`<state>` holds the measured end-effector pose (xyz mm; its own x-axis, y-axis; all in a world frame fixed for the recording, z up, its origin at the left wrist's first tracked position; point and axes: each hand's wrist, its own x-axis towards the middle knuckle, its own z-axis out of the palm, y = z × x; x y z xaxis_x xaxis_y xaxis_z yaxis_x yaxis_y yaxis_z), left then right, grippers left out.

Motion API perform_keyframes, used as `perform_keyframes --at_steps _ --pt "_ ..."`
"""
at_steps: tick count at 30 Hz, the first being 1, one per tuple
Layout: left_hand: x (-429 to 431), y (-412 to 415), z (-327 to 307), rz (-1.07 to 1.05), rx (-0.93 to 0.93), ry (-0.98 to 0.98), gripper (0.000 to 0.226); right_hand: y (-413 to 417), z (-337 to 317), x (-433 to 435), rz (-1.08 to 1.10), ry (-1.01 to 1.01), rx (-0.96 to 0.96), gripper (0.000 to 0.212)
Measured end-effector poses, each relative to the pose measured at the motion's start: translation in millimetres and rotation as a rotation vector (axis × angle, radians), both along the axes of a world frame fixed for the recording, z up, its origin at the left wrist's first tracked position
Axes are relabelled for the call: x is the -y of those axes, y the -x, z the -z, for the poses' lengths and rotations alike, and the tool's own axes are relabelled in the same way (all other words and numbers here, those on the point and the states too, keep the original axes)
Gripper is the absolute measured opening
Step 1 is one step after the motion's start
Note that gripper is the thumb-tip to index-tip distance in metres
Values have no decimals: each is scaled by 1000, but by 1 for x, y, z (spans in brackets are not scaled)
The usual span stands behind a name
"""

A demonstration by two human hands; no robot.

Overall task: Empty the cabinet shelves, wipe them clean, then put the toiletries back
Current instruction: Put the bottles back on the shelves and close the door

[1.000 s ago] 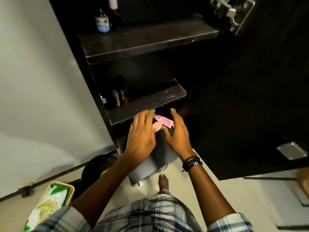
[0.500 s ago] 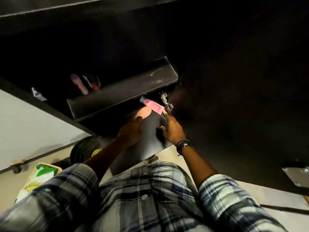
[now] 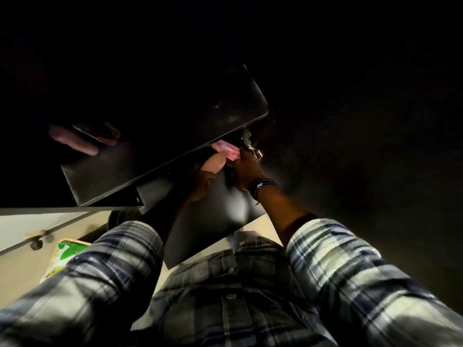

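Both hands reach up into the dark cabinet, under the front edge of the shelf (image 3: 160,169). The left hand (image 3: 200,182) grips a peach-coloured container (image 3: 216,163). Its thumb and fingers are wrapped round the lower part, and only the rounded end sticks out above the grip. That end carries a small printed mark and points up and to the right, toward the camera. The rest of its length is hidden in the hand.

Just above and to the right of that grip lies a pink tube (image 3: 226,150), touching or nearly touching the peach end. Its long axis runs on a slant, following the shelf edge. The far end sits up and left, tucked under the shelf, and the near end sits down and right, against the fingertips of the right hand (image 3: 244,169). The back of that hand faces the camera, so I cannot tell whether its fingers pinch the tube or only touch it. A metal hinge (image 3: 250,144) sits just above the right hand's fingers, and a dark bracelet (image 3: 261,186) circles its wrist.

Well to the left of both grips, on top of the shelf, lie some blurred pink toiletries (image 3: 72,140). Far below the left arm is a green packet (image 3: 66,255).
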<state>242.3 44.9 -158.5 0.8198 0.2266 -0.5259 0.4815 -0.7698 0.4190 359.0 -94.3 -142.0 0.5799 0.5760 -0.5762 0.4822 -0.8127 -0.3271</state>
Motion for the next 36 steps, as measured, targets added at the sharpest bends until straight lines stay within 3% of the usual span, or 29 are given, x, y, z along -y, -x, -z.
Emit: perform_keyframes --at_steps 4,9,11,14,18,20,22,25,28,31,34,36 --pt "3 0 4 -72 -40 52 30 4 9 -5 4 -71 177 50" --pt "6 8 0 -101 17 69 28 14 20 -7 65 -187 5 74" --pt "9 16 -7 -125 4 79 40 15 21 -8 60 -147 -41 65" --pt "12 33 -18 -154 61 98 75 25 18 -6 92 -177 -155 40" --pt "20 60 -46 -178 102 126 97 44 11 -2 339 -291 -301 29" --pt "20 72 -54 -179 95 108 94 53 2 1 425 -348 -267 29" --pt "19 88 -64 -175 123 80 91 66 -6 5 496 -401 -164 9" --pt "20 109 -81 -174 173 36 81 82 -7 9 683 -523 -146 23" --pt "19 133 -101 -120 208 -23 42 103 -25 7 805 -611 -198 15" --pt "16 152 -115 -104 342 28 62 120 -50 14 936 -738 -204 15" --pt "19 174 -140 -116 474 107 40 136 -79 24 1047 -836 -158 15" --pt "23 183 -156 -202 590 114 39 145 -102 28 1100 -943 -132 16"
